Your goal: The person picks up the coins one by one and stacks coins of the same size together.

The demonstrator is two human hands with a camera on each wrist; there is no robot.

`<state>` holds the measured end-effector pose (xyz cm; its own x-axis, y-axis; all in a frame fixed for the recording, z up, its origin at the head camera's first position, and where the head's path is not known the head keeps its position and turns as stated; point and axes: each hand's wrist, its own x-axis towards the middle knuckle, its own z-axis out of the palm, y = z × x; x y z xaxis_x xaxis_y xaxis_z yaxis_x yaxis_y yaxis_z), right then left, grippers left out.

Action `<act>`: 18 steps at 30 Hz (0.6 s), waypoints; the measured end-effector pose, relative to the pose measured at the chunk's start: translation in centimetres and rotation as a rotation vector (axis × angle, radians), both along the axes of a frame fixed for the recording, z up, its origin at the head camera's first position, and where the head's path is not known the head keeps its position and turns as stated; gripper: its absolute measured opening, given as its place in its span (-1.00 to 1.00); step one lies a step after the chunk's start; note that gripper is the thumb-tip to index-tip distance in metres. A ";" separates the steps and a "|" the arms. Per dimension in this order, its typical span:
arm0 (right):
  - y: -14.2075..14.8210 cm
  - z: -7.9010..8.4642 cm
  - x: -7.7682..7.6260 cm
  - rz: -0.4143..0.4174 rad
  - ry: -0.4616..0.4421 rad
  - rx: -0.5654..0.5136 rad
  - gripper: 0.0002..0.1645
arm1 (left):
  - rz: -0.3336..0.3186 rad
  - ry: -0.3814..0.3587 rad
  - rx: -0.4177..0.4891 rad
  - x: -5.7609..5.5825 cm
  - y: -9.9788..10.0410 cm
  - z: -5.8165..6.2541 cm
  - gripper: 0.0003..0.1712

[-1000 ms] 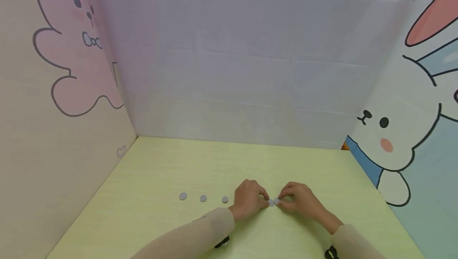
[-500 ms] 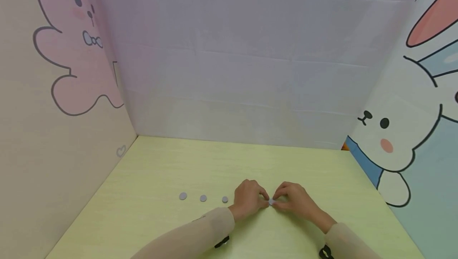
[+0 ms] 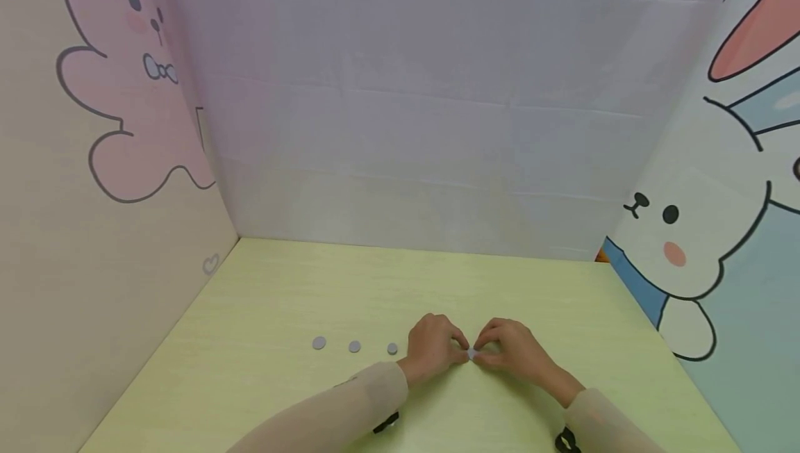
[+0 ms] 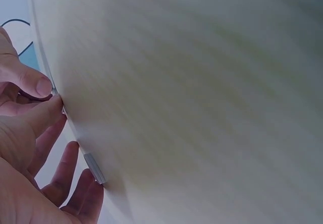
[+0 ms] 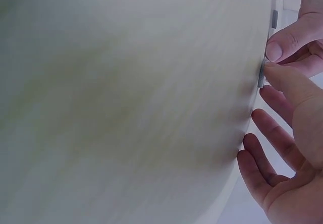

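My left hand (image 3: pixel 432 347) and right hand (image 3: pixel 512 350) meet over the yellow table, fingertips almost touching. Between them a small light grey disc (image 3: pixel 471 354) shows, mostly covered by fingers; whether more than one disc lies there I cannot tell. The left thumb and index finger pinch its left side, and the right thumb and index finger pinch its right side. In the right wrist view the grey disc (image 5: pixel 261 76) is edge-on at the right hand's fingertips. Left of my left hand lies a thicker grey disc or short stack (image 3: pixel 392 349), also near its outer fingers in the left wrist view.
Two further grey discs, one in the middle (image 3: pixel 354 347) and one at the far left (image 3: pixel 319 342), lie in a row on the yellow table (image 3: pixel 300 286). A pale back wall (image 3: pixel 400 126) and printed side walls enclose the table.
My right hand has moved left with a grey disc and brought it to the disc at my left fingers, where two discs showed side by side. The left hand stays nearly still.
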<state>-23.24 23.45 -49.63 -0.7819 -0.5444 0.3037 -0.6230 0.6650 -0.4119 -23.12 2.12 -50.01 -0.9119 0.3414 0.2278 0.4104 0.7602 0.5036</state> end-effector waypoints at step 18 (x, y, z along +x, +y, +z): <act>0.1 0.2 0.0 -0.018 -0.065 -0.001 -0.93 | 0.001 0.003 -0.009 0.0 0.0 0.0 -0.89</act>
